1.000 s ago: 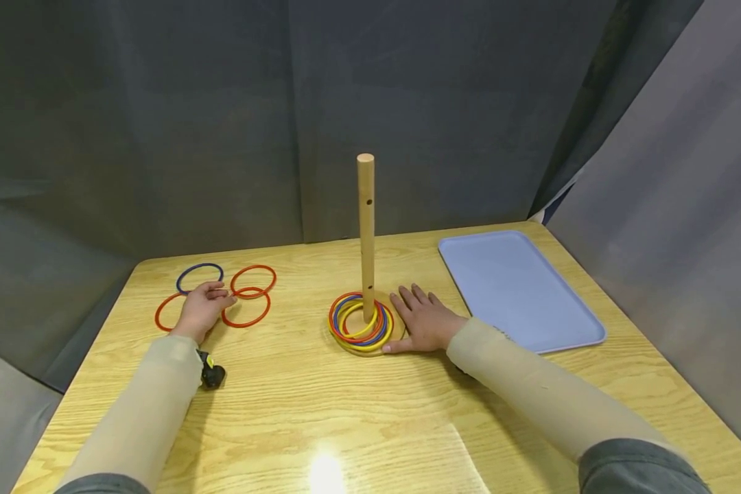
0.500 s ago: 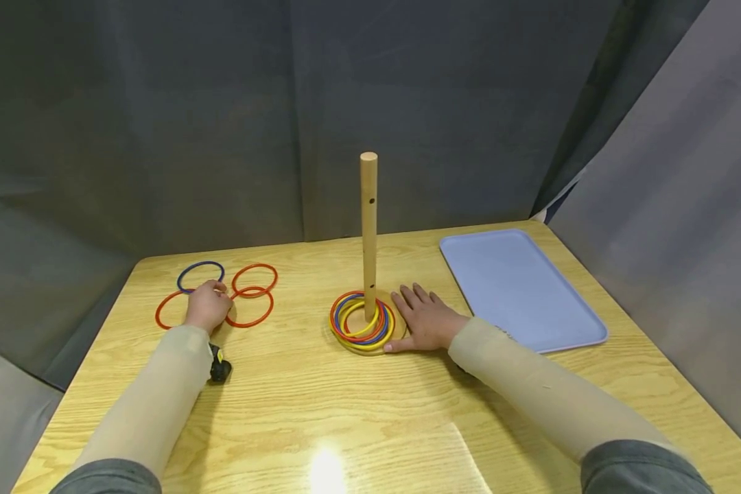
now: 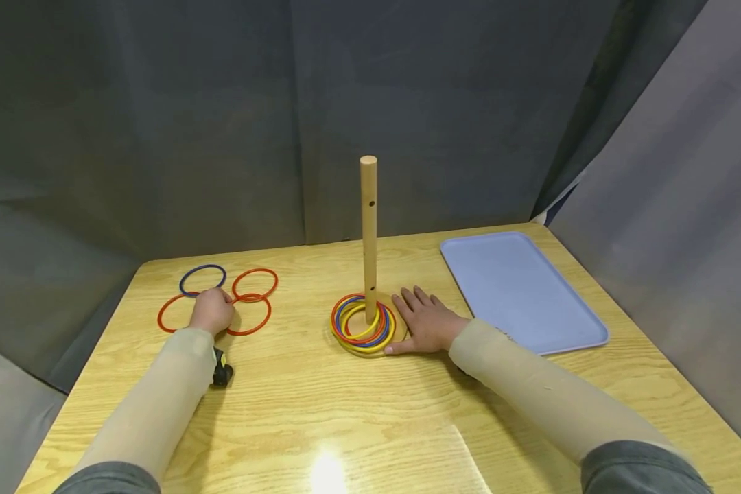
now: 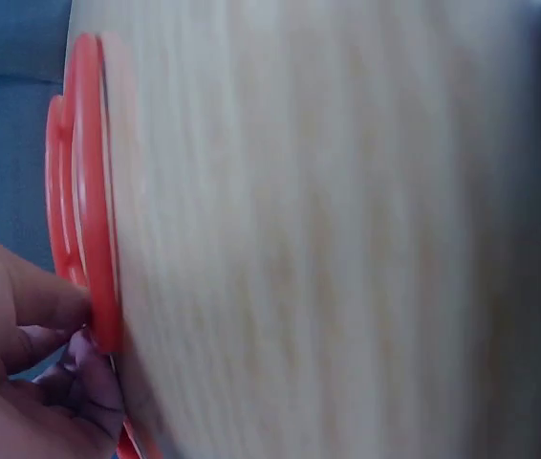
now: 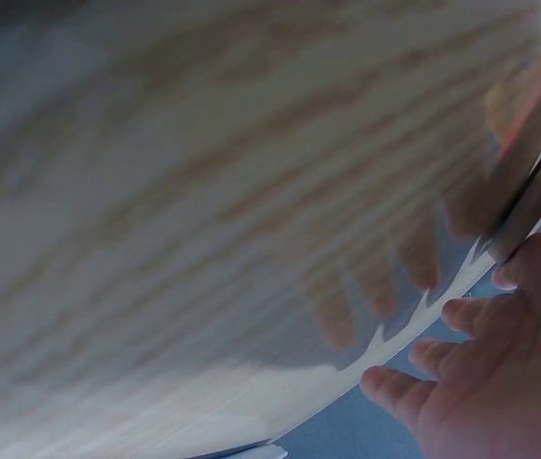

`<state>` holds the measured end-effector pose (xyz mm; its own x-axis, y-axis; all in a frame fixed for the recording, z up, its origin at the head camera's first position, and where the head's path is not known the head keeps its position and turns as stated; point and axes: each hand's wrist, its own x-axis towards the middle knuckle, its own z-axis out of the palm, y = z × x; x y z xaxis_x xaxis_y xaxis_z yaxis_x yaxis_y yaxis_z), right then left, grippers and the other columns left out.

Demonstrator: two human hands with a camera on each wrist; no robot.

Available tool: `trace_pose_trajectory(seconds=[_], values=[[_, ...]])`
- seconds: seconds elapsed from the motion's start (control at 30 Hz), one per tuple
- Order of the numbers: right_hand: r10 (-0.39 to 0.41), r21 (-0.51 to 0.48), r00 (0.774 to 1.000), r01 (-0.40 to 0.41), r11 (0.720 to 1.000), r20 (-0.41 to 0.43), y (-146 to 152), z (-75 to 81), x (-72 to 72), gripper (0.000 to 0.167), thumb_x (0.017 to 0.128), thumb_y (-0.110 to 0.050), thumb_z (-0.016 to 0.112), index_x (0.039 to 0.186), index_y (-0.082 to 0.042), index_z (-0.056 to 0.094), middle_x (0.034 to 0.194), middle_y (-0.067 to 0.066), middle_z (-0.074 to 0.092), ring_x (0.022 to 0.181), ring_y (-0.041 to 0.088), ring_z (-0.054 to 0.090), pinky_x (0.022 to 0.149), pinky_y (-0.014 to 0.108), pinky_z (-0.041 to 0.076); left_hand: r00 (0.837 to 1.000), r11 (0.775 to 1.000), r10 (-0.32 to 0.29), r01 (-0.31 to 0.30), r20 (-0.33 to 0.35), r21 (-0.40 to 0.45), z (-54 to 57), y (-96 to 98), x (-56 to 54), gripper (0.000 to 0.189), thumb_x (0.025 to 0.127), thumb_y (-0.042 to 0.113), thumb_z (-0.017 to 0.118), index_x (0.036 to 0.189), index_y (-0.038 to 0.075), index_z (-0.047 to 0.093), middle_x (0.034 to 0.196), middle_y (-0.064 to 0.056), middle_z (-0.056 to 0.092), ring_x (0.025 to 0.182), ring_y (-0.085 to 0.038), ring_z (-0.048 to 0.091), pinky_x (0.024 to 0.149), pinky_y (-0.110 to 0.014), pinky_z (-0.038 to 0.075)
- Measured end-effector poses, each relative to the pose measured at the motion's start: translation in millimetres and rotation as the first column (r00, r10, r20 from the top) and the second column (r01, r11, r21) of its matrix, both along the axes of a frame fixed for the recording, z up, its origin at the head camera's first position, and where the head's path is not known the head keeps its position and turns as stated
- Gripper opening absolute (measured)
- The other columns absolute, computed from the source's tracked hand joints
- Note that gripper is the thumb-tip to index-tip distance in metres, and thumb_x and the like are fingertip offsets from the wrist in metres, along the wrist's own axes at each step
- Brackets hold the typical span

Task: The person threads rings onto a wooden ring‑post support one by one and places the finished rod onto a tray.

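Observation:
On the left of the table my left hand (image 3: 213, 311) pinches the near edge of a red ring (image 3: 247, 333); the left wrist view shows thumb and fingers at the rim of that ring (image 4: 92, 191). This ring overlaps a second red ring (image 3: 276, 283) behind it. My right hand (image 3: 431, 325) lies with fingers spread on the round base (image 3: 401, 321) of a wooden peg (image 3: 369, 233), its thumb beside the stacked rings. Several red, blue and yellow rings (image 3: 364, 343) lie around the foot of the peg.
A blue ring (image 3: 202, 266) and another red ring (image 3: 161, 320) lie beyond and left of my left hand. At the right, a pale blue tray (image 3: 519, 288) lies flat on the wooden table (image 3: 296, 405). Dark grey curtain (image 3: 191, 137) stands behind.
My left hand has moved slightly right and closed its fingers on the near red ring, which has shifted a little. The right hand stays in place on the base.

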<state>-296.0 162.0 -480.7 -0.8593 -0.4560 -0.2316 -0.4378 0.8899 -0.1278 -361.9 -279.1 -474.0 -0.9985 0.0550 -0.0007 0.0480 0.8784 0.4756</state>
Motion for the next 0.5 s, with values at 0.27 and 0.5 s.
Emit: trace_pose_trajectory(seconds=[0.27,0.5], values=[[0.000,0.008,1.000,0.000,1.000,0.003,-1.8,-2.6,0.1,0.113,0.090,-0.079,0.056,0.165,-0.004,0.015,0.168,0.024,0.012,0.154,0.046,0.009,0.120,0.064,0.020,0.999,0.997,-0.012,0.009,0.045,0.082,4.3,-2.3,8.0,0.032,0.095,0.000,0.043,0.114,-0.016,0.062,0.113,-0.033,0.063,0.096,-0.041,0.059,0.082,-0.049,0.051],[-0.013,0.011,1.000,0.013,1.000,0.014,-0.3,-0.1,0.7,0.115,0.089,-0.080,0.055,0.166,-0.005,0.013,0.169,0.023,0.011,0.155,0.045,0.007,0.121,0.064,0.019,0.971,0.977,-0.085,0.037,0.223,0.210,26.2,-13.4,17.2,0.036,0.104,0.002,0.046,0.130,-0.022,0.055,0.123,-0.034,0.057,0.086,-0.027,0.054,0.073,-0.035,0.047]])
